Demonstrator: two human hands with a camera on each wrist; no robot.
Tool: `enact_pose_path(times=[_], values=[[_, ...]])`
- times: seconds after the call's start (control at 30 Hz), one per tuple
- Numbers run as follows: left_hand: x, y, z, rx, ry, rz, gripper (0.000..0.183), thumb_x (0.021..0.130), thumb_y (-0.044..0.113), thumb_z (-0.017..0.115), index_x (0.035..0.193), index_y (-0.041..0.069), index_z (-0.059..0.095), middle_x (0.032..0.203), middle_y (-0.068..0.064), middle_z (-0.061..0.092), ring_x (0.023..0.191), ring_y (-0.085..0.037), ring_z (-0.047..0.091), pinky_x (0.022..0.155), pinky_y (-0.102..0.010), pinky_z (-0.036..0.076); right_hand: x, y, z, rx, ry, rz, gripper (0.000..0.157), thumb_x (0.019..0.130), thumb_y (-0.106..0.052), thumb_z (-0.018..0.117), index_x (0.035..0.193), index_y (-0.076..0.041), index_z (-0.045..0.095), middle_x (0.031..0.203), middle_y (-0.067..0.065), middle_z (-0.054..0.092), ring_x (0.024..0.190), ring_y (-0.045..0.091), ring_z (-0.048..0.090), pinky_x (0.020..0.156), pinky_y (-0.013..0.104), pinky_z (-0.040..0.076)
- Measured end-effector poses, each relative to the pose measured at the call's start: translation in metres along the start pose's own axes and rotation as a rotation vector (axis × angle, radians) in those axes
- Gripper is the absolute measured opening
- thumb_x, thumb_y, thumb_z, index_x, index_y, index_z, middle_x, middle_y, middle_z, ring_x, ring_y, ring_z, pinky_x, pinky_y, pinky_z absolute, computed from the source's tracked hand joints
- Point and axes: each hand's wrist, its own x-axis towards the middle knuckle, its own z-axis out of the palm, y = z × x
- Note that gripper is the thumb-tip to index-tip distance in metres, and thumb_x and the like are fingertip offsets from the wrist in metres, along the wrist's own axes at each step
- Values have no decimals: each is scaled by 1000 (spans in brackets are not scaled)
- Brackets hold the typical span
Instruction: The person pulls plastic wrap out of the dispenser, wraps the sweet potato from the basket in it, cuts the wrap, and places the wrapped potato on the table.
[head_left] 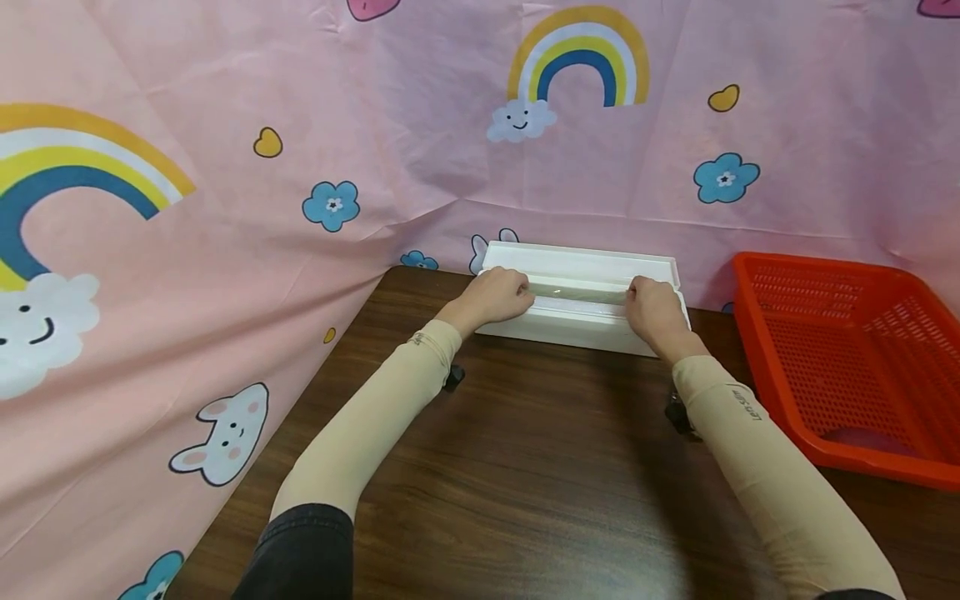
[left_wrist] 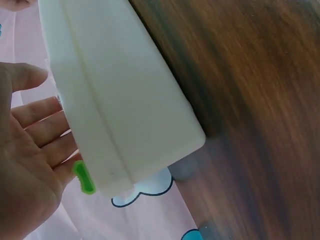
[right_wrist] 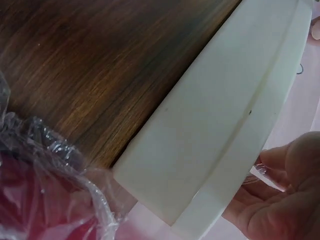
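A long white plastic wrap dispenser (head_left: 577, 329) stands at the back of the table with its lid (head_left: 581, 260) raised. Inside it, a shiny pale roll of plastic wrap (head_left: 573, 293) shows between the hands. My left hand (head_left: 497, 296) is curled over the dispenser's left part, its fingertips at the wrap along the edge; in the left wrist view its thumb is partly apart from the fingers. My right hand (head_left: 657, 312) pinches clear wrap (right_wrist: 257, 172) near the right end. A green piece (left_wrist: 84, 177) sits at the dispenser's edge beside the left little finger.
On the right is an orange-red plastic basket (head_left: 780, 392) with something reddish inside. A clear-wrapped red item (right_wrist: 45, 200) shows close up in the right wrist view. Pink patterned cloth (head_left: 420, 108) hangs behind and left of the dark wooden table (head_left: 540, 467).
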Motion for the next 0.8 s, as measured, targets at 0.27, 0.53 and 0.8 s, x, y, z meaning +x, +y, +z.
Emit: enact_pose_path(times=[0.27, 0.53, 0.8], values=[[1, 1, -1, 45, 1, -13, 26, 100, 22, 56, 109, 6, 74, 85, -6, 66, 76, -18, 54, 71, -32, 46, -4, -2, -5, -4, 42, 6, 29, 102, -13, 43, 106, 3, 68, 107, 28, 72, 94, 45, 68, 79, 56, 53], [1, -11, -6, 39, 28, -22, 28, 94, 4, 53, 71, 9, 68, 66, 1, 52, 62, -14, 42, 57, -25, 32, -8, -11, -19, -85, -10, 9, 32, 97, -11, 45, 98, -3, 76, 99, 21, 74, 83, 32, 64, 62, 49, 51], [-2, -24, -12, 68, 26, -5, 41, 93, -1, 50, 56, 16, 43, 56, 4, 31, 56, -13, 30, 54, -25, 27, -13, -12, -29, -159, -76, -31, 21, 87, -2, 50, 75, -3, 67, 72, 12, 62, 65, 27, 52, 49, 39, 41]])
